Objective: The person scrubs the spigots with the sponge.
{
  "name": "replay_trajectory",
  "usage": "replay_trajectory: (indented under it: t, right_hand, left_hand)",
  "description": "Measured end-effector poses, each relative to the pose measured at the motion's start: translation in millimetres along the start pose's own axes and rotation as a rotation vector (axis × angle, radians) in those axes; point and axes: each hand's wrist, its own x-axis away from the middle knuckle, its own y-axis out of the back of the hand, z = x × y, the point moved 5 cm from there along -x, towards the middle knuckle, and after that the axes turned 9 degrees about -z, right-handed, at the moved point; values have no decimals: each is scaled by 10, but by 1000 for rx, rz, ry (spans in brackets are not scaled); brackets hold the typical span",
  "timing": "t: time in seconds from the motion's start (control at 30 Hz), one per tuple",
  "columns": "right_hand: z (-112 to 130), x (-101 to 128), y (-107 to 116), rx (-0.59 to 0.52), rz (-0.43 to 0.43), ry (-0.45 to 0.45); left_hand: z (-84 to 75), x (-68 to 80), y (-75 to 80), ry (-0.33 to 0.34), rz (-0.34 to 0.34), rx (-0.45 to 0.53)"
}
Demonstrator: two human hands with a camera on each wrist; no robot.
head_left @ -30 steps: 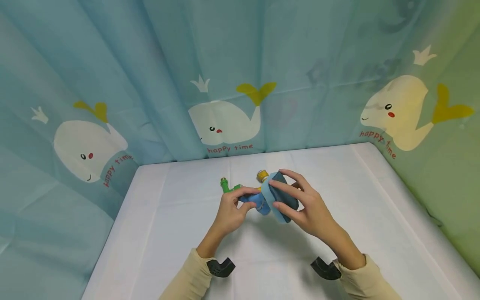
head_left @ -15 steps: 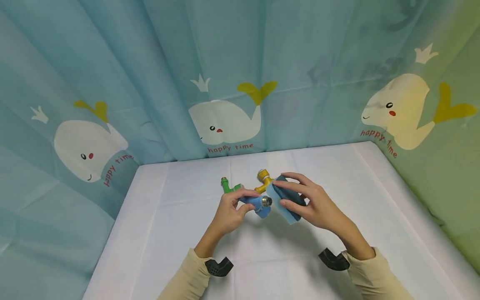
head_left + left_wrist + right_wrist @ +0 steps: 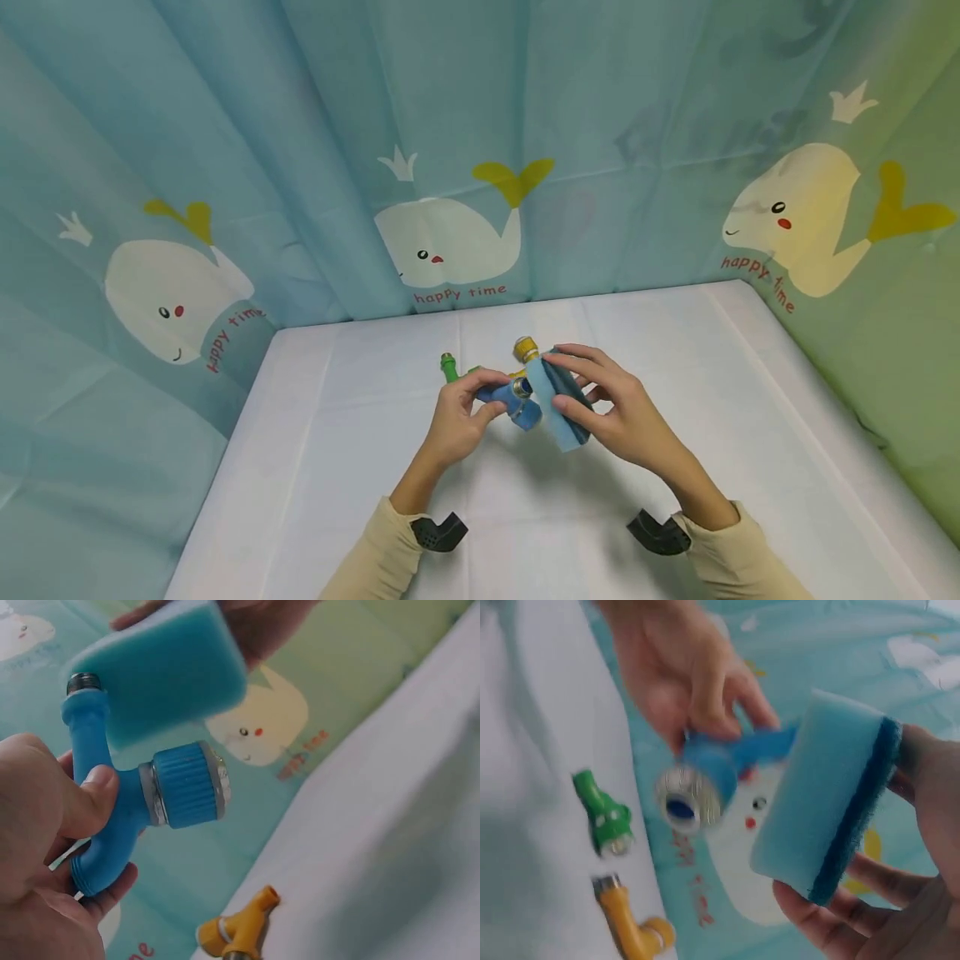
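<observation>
My left hand [image 3: 480,398] grips a blue plastic tap fitting [image 3: 517,402] above the white table, thumb on its bent body [image 3: 120,802]. Its ribbed collar with a metal ring [image 3: 705,776] points toward me. My right hand [image 3: 558,382] holds a blue sponge [image 3: 561,404] with a dark scouring side [image 3: 859,817]. The sponge's soft face [image 3: 161,682] lies against the fitting's threaded end. A green fitting [image 3: 448,367] and a yellow fitting [image 3: 525,350] lie on the table just behind my hands.
The table [image 3: 360,467] carries a white cloth. A blue curtain with whale prints [image 3: 450,242] closes it in at the back and left, and a greenish curtain wall [image 3: 885,333] stands at the right.
The sponge drew off to the right of the blue fitting half a second ago, then came back against it. The left hand tilted the fitting slightly.
</observation>
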Motion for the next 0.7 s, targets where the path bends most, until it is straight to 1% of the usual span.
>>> replay_trajectory:
  t: [0.03,0.1,0.17,0.27,0.33,0.43,0.5,0.57,0.63,0.7]
  right_hand:
    - [6,7,-27,-37,5,-12]
    - [18,18,-78,-56,16,-20]
    - [9,29,-101,-35,13,-24]
    - [7,26,-73,35,-49,-20]
    - [18,18,-64,55,-72,-19]
    - [52,2,-99,56,-42,-3]
    - [72,0,-134,114,7,14]
    - [87,-2,-149,197,39,26]
    - [99,-2,-133,293,29,25]
    - [117,-10,-122,334,2,17]
  left_hand:
    - [-3,0,-4,-10,-2,-3]
    - [-10,4,-9,-31,-4,-2]
    - [-10,13,-11,-36,-9,10]
    - [-4,26,-3,-18,-32,22]
    - [-6,25,-4,-9,-40,28]
    - [-31,14,-13,-29,-43,39]
    - [-56,8,-22,-62,-38,48]
    - [-74,5,-35,-104,-29,43]
    - [-83,5,-49,-148,-27,34]
    - [-87,1,-61,-187,-36,17]
